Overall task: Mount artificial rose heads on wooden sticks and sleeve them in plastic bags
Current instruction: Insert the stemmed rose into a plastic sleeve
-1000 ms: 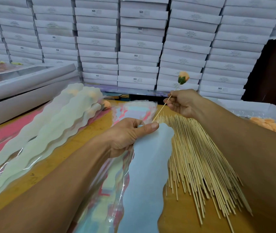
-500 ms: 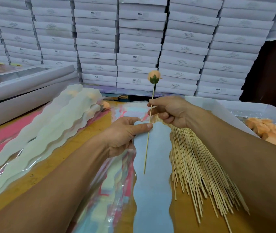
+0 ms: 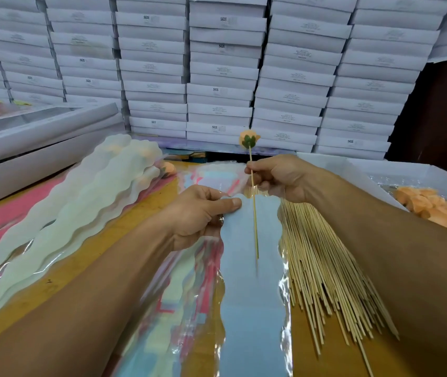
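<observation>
1. The peach rose head (image 3: 249, 139) sits on top of a wooden stick (image 3: 254, 210), green sepals facing you, held above the far middle of the worktop (image 3: 146, 213). The stick stands nearly upright, its lower tip hanging over the pale blue bag (image 3: 252, 295).
2. Your right hand (image 3: 279, 178) pinches the stick below the rose head, fingers curled round it (thumb and forefinger doing the gripping).
3. Your left hand (image 3: 200, 210) grips the top edge of the pale blue bag, thumb lying flat across its scalloped upper end and the other fingers tucked under the clear film.
4. The blue bag lies lengthwise down the middle of the worktop towards the near edge, on top of a pile of plastic bags (image 3: 173, 308) printed in pink, blue and yellow.
5. Just right of the bag, a heap of bare wooden sticks (image 3: 325, 268) fans out towards the near right corner, touching the bag's clear border.
6. At the right edge, an open white box (image 3: 418, 172) holds loose peach rose heads (image 3: 440, 208).
7. Along the left side, finished sleeved roses (image 3: 81, 208) in frosted wavy-edged bags lie overlapped, tops towards the far edge (peach heads show dimly through them).
8. A long white box (image 3: 40, 156) lies at the far left corner; stacked white cartons (image 3: 217, 77) stand as a wall behind the far edge.
</observation>
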### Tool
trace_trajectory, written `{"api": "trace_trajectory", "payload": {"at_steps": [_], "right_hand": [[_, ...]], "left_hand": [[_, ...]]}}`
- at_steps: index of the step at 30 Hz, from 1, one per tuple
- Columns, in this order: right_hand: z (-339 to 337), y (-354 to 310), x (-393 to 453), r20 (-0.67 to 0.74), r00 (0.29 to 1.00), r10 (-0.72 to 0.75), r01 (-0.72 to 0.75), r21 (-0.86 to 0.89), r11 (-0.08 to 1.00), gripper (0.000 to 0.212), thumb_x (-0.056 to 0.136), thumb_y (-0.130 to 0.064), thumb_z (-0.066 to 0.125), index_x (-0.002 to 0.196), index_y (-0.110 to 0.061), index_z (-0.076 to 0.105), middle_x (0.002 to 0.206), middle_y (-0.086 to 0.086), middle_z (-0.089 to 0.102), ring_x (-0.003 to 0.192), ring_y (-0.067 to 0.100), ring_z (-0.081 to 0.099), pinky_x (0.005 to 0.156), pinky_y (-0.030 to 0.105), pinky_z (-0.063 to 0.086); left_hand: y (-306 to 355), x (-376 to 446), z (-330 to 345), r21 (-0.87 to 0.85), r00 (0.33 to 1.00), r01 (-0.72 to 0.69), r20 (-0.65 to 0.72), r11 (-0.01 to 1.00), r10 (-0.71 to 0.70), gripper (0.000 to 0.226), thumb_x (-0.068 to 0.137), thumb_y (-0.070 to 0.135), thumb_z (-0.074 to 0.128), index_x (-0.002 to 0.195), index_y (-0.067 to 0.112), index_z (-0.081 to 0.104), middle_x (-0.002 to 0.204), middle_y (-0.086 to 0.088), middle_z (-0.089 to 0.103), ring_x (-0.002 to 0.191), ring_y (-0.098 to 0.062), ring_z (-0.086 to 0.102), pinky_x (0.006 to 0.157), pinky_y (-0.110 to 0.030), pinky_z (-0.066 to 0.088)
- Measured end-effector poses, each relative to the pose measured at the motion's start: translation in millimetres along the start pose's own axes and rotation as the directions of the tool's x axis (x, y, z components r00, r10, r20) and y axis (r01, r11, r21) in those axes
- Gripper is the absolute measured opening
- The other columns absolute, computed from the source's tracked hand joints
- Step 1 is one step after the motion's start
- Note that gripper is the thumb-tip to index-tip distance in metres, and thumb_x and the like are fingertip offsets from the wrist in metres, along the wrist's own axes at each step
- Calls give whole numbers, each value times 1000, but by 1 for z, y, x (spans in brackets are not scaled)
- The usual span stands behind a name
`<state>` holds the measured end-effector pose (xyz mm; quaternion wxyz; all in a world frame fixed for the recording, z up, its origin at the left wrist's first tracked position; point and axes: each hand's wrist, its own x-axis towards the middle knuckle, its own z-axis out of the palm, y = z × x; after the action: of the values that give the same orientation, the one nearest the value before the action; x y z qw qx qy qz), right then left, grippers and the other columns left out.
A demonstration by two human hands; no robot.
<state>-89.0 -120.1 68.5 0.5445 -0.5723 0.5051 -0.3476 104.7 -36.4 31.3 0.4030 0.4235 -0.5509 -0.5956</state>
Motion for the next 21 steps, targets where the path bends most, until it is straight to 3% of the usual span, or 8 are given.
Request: {"api": "trace_trajectory", "payload": {"at_steps": [2,5,7,9,11,16,18,21], "right_hand": [[-6,-2,1,-47,999,15,-14,34,999,21,102,-25,55,87,-15,63,58,-3,66,47,6,47,49,19,25],[-15,-3,3,-145,989,15,0,107,994,19,104,-19,52,88,-12,61,57,0,67,39,6,49,35,16,31],[-19,-5,4,-197,980,24,5,145,989,20,104,-17,52,87,-11,60,56,0,66,39,6,49,34,16,34],[-22,-8,6,-238,971,27,14,169,985,22,104,-16,51,85,-10,60,55,0,65,38,5,49,34,16,36],[-25,-10,7,-279,960,38,17,194,981,28,105,-15,50,80,-9,60,54,0,63,37,5,49,33,15,36],[-35,-12,10,-363,929,68,16,224,975,38,105,-17,49,71,-7,62,62,1,55,38,5,49,34,15,40],[-37,-11,10,-372,925,72,14,223,975,35,105,-17,50,73,-7,62,61,1,57,40,5,50,35,15,41],[-38,-9,10,-372,925,78,4,215,977,35,105,-17,50,74,-7,62,60,1,62,41,5,50,35,15,40]], "left_hand": [[0,0,-1,5,1000,3,30,1000,-4,16,96,7,61,85,-2,69,71,-9,72,55,-13,67,48,-23,54],[1,-2,0,12,998,-7,61,1000,6,8,95,2,61,100,3,67,75,-9,73,64,-16,70,58,-26,59],[1,-2,-1,16,996,-14,91,1000,12,37,94,-1,61,125,18,56,80,-14,74,73,-23,73,65,-32,61],[1,-3,-2,48,991,-54,124,997,47,52,96,-1,59,132,32,45,85,-21,73,83,-31,73,74,-40,62],[2,-5,-3,73,985,-77,159,994,65,48,99,1,56,130,34,43,90,-25,72,89,-35,72,82,-47,61],[3,-7,-1,144,978,-106,194,984,77,13,102,7,52,112,14,47,93,-21,71,90,-34,66,95,-59,49],[3,-7,1,152,978,-108,192,982,78,6,101,10,53,103,13,48,92,-21,69,88,-34,65,91,-57,52],[2,-7,2,157,983,-109,166,982,83,8,100,16,56,96,11,50,86,-17,67,79,-31,62,71,-40,56]]}}
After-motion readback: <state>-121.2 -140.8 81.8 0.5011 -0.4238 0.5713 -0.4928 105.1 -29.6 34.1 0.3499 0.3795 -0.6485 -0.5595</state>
